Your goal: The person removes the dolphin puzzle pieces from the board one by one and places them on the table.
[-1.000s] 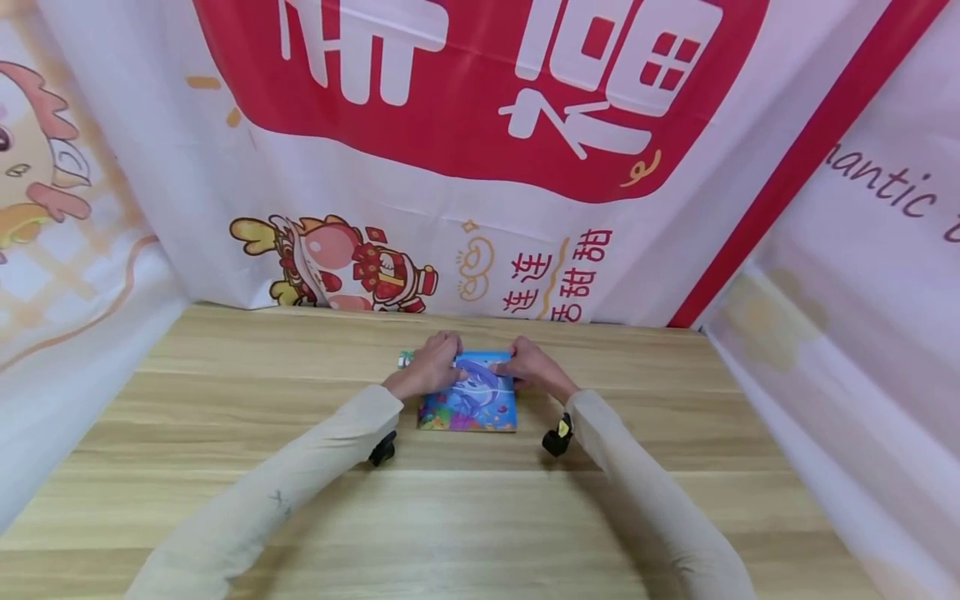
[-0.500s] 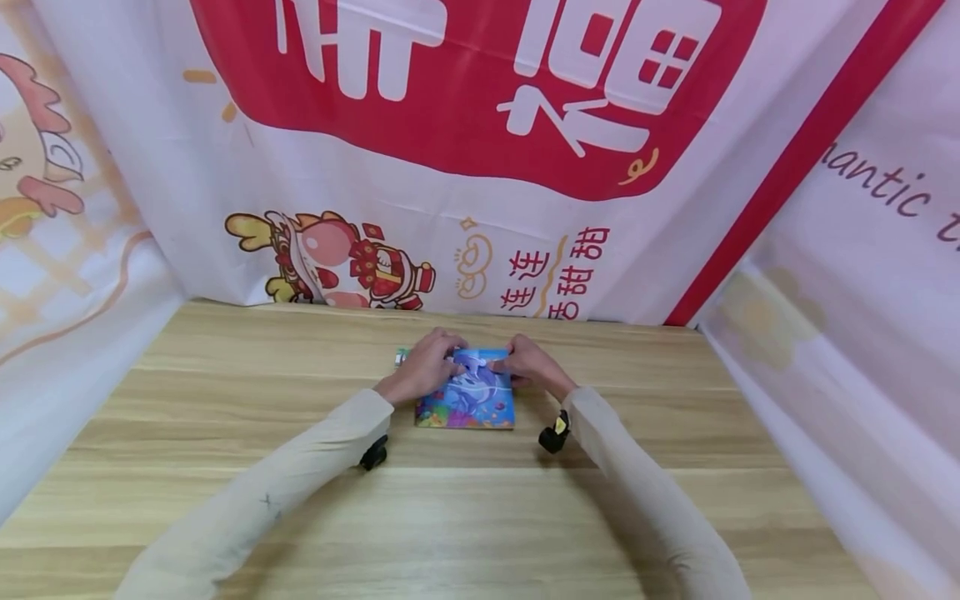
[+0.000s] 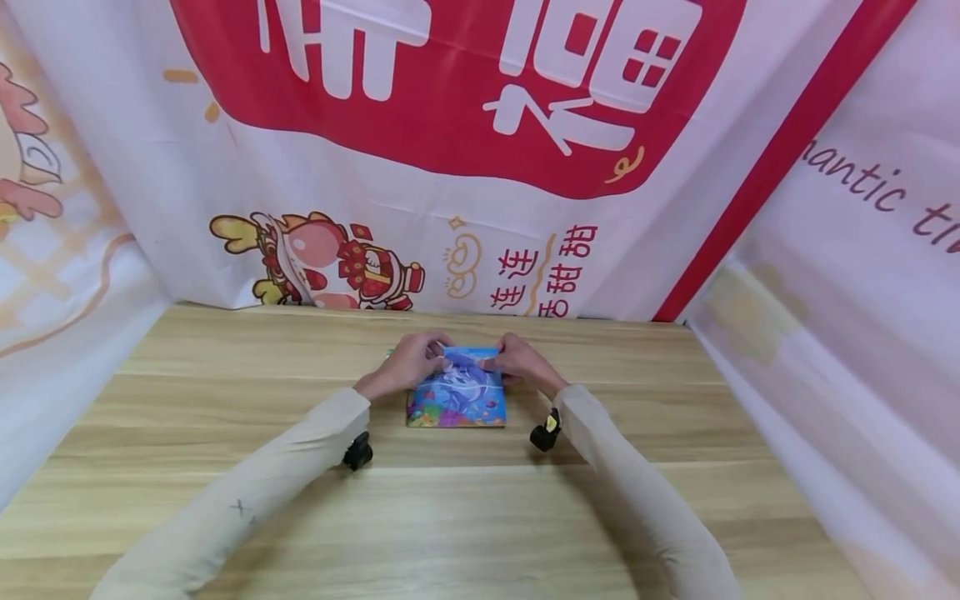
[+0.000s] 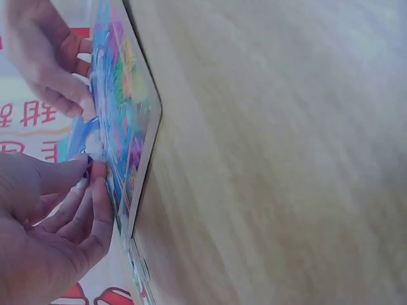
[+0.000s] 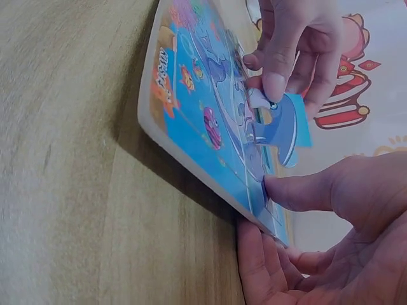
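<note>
A blue jigsaw puzzle board [image 3: 459, 400] with a dolphin picture lies on the table, its far edge between both hands. My left hand [image 3: 408, 364] is at the far left corner. In the right wrist view, its thumb and fingers pinch a blue puzzle piece [image 5: 280, 127], which stands up at an angle over the board. My right hand [image 3: 521, 360] grips the board's right side; in the right wrist view, the thumb presses on top and the fingers reach under the edge. The left wrist view has my left hand [image 4: 57, 216] close against the board's face.
Beside the board's left edge, mostly covered by my left hand, lies another thin flat thing [image 4: 141, 270]. The wooden table [image 3: 450, 517] ends at a white and red printed cloth [image 3: 465, 217] behind; more printed cloth hangs at both sides.
The head view has shifted slightly, moving the whole scene left. My left hand has drawn a little to the left over the board, hiding more of the thing beside it. My right hand keeps its hold.
</note>
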A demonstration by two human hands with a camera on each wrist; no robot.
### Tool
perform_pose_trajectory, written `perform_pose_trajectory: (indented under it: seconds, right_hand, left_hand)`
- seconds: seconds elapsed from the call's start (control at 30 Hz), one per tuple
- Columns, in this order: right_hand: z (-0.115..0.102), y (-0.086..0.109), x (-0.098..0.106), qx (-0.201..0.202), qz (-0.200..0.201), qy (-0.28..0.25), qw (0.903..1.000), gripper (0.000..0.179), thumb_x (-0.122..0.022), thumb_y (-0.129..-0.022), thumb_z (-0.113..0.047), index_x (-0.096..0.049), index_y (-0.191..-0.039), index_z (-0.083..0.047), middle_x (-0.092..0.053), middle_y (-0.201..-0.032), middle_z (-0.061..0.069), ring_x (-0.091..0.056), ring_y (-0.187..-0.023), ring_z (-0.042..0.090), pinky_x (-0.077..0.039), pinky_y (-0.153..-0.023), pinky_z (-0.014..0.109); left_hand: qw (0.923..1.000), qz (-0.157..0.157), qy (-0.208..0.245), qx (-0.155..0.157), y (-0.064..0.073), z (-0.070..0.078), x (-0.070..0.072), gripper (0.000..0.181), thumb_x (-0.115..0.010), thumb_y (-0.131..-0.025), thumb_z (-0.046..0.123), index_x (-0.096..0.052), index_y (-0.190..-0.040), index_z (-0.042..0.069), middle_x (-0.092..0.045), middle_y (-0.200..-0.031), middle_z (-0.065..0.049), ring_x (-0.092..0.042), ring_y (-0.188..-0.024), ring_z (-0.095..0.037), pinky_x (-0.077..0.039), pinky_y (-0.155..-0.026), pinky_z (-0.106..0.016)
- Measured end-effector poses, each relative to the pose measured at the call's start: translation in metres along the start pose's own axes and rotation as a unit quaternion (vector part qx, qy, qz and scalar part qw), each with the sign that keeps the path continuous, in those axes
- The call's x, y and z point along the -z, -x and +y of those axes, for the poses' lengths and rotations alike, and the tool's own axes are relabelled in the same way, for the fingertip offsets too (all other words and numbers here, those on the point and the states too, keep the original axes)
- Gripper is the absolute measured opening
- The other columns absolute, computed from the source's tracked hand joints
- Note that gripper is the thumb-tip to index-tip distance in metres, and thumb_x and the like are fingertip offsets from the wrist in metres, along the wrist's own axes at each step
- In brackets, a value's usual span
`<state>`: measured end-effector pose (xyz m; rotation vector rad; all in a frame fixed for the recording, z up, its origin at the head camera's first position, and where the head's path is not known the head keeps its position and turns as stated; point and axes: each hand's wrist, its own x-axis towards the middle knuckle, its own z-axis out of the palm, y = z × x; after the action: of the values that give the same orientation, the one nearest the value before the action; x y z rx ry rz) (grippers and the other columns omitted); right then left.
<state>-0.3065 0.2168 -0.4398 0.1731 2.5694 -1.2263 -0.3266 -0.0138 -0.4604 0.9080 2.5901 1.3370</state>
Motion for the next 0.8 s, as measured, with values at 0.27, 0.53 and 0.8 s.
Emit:
perform_pose_trajectory:
  seconds: [0.27, 0.53, 0.8]
  right_hand:
    - [0.001, -0.003, -0.001, -0.016, 0.0, -0.003, 0.9999, 0.033, -0.077, -0.095, -0.015, -0.046, -0.099, -0.006, -0.051, -0.098, 0.008, -0.057, -0.087, 0.02, -0.055, -0.064, 0.028]
    - [0.0, -0.005, 0.001, -0.011, -0.017, -0.031, 0.9993, 0.031, -0.077, -0.094, -0.011, -0.047, -0.1, -0.006, -0.053, -0.099, 0.008, -0.059, -0.083, 0.019, -0.058, -0.066, 0.028]
    - [0.004, -0.002, 0.008, -0.012, -0.039, -0.061, 0.9973, 0.028, -0.074, -0.097, -0.007, -0.046, -0.096, -0.005, -0.051, -0.091, 0.007, -0.06, -0.08, 0.021, -0.057, -0.068, 0.032]
  left_hand:
    - [0.9975, 0.006, 0.055, 0.044, -0.002, -0.002, 0.005, 0.023, -0.069, -0.097, 0.002, -0.067, -0.119, -0.004, -0.069, -0.114, -0.02, -0.068, -0.105, -0.032, -0.058, -0.093, -0.044]
    - [0.979, 0.022, 0.161, 0.123, 0.005, 0.004, 0.022, 0.029, -0.068, -0.101, 0.008, -0.063, -0.127, -0.001, -0.069, -0.119, -0.024, -0.072, -0.1, -0.037, -0.064, -0.079, -0.042]
    - [0.9444, -0.006, 0.261, 0.2, 0.016, -0.007, 0.049, 0.036, -0.061, -0.106, 0.011, -0.056, -0.139, -0.002, -0.069, -0.125, -0.026, -0.075, -0.103, -0.036, -0.064, -0.083, -0.044]
